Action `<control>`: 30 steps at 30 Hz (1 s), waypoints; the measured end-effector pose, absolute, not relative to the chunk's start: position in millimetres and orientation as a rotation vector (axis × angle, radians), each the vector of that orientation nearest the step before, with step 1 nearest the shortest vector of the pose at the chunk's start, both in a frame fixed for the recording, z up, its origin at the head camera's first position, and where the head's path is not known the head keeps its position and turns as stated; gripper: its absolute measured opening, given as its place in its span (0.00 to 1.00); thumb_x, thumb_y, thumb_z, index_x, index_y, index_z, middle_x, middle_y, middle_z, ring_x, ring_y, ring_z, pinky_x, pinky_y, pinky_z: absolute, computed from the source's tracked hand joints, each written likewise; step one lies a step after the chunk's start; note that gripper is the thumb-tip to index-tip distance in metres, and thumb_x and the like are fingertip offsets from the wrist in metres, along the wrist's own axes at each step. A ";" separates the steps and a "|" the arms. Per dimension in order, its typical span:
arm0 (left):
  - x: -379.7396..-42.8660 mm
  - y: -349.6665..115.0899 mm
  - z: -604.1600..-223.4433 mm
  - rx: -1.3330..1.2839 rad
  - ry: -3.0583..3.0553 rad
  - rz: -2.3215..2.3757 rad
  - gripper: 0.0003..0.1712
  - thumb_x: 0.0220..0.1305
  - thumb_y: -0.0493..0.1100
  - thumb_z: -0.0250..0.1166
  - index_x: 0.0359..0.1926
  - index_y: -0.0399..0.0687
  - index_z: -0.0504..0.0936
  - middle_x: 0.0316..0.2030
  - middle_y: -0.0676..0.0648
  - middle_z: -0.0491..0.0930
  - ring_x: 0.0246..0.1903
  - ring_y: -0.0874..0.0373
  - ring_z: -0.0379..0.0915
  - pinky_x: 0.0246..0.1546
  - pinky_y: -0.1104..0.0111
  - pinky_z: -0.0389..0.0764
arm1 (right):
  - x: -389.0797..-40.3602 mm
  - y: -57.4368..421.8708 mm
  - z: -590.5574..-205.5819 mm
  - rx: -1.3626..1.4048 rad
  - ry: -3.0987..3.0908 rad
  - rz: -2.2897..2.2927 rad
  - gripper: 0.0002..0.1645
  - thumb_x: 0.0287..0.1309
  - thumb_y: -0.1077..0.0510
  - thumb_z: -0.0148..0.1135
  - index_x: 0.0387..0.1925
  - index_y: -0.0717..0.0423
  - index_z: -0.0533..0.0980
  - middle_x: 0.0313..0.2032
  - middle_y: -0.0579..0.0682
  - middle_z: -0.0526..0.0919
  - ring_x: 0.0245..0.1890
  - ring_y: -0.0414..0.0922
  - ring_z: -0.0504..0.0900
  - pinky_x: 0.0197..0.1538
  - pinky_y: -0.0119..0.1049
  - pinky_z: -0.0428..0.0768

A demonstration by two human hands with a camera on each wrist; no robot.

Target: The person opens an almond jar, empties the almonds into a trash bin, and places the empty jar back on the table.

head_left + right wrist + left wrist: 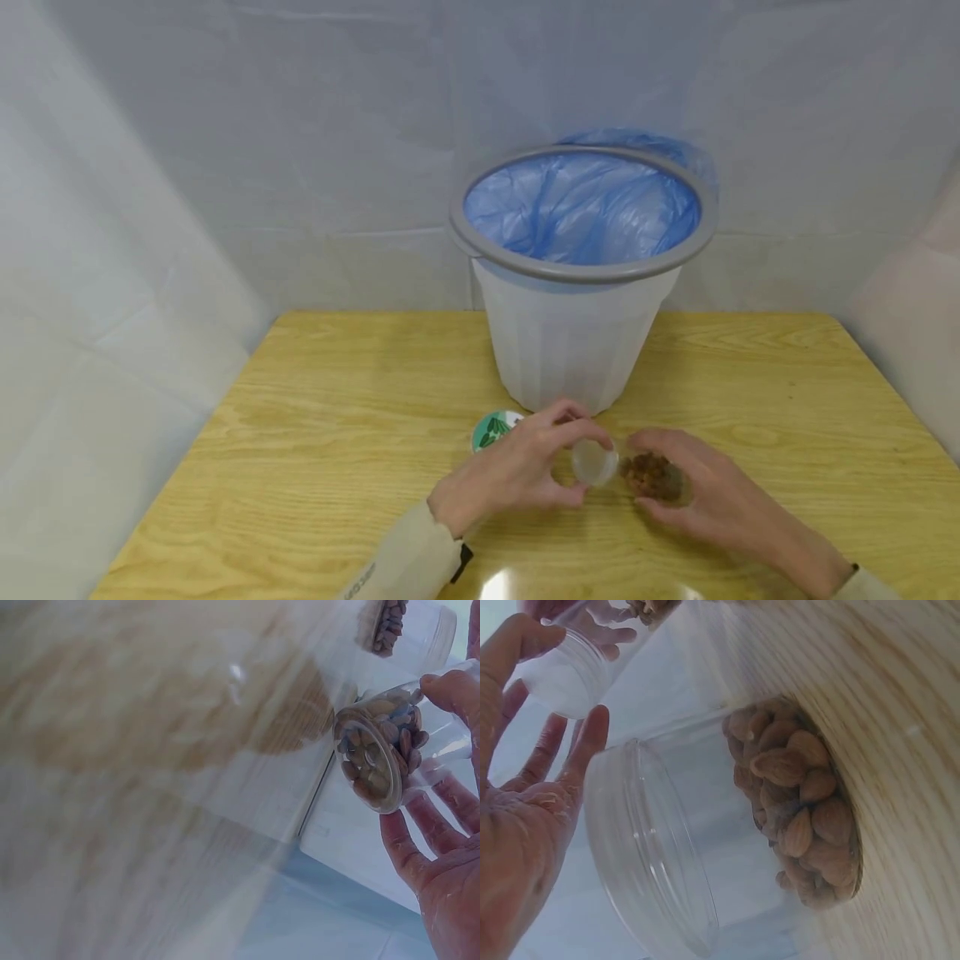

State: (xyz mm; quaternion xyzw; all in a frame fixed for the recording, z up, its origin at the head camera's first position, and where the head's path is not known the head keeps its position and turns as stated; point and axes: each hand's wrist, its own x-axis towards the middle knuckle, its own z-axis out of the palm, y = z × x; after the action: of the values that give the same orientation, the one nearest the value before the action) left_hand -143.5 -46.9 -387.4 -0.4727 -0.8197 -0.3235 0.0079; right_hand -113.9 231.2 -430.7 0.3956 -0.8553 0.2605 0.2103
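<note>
In the head view my right hand (708, 492) holds a clear jar (651, 478) of brown nuts around its body. The jar lies tilted, with its nut-filled base seen in the right wrist view. My left hand (517, 462) curls its fingers and thumb around the jar's round, see-through mouth end (595, 462); whether a lid is on it I cannot tell. Close to the left wrist stands another clear jar (712, 840), upright, with almonds (795, 802) at its bottom. A green and white disc (492, 430) with a leaf print is partly hidden behind the left hand.
Behind the hands a white bin (570, 342) with a grey rim and a blue bag (585, 204) stands on the wooden table (360, 383). White sheeting (300, 150) hangs behind and at the sides.
</note>
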 end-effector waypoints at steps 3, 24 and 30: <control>-141.6 -46.7 -386.8 -1.430 -2.607 -1.041 0.28 0.57 0.40 0.75 0.59 0.57 0.79 0.55 0.51 0.73 0.48 0.62 0.74 0.50 0.74 0.80 | -115.5 230.5 -432.2 1.121 -2.327 0.706 0.31 0.66 0.35 0.58 0.57 0.53 0.79 0.53 0.45 0.84 0.51 0.43 0.83 0.65 0.16 0.67; -132.4 -38.5 -384.6 -1.191 -2.709 -1.304 0.30 0.58 0.42 0.75 0.61 0.55 0.76 0.57 0.50 0.75 0.51 0.61 0.78 0.48 0.77 0.81 | -116.4 230.0 -435.0 1.101 -2.271 0.646 0.33 0.69 0.34 0.54 0.57 0.55 0.78 0.51 0.49 0.85 0.49 0.46 0.84 0.67 0.16 0.65; -129.0 -36.1 -384.2 -1.129 -2.757 -1.415 0.30 0.60 0.43 0.74 0.62 0.55 0.75 0.56 0.50 0.74 0.51 0.63 0.76 0.47 0.77 0.82 | -113.5 229.7 -432.6 1.083 -2.291 0.597 0.33 0.70 0.33 0.49 0.56 0.54 0.79 0.51 0.46 0.85 0.50 0.44 0.84 0.66 0.17 0.67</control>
State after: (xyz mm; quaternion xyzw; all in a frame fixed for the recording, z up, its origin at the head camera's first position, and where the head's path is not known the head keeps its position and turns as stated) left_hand -129.0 -36.1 -384.2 -0.3413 -0.8333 -0.4278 -0.0782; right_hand -113.5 229.7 -432.6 0.4009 -0.8484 0.2209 0.2660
